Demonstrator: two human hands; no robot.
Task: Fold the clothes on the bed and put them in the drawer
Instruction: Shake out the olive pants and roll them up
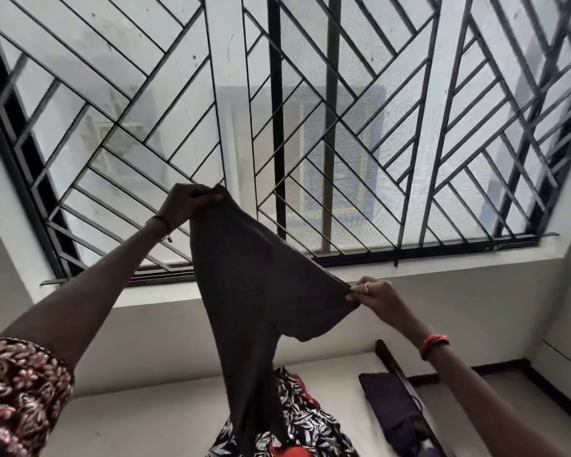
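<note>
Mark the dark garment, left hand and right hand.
dark garment (254, 291), head view, middle of the hanging cloth.
left hand (182, 206), head view, back of the hand gripping the raised corner.
right hand (374, 296), head view, middle of the hand pinching the lower corner.

We read no legible text, label, brand, number or sign on the dark garment (261, 291), patterned clothes (310, 420) or window grille (275, 127).
</note>
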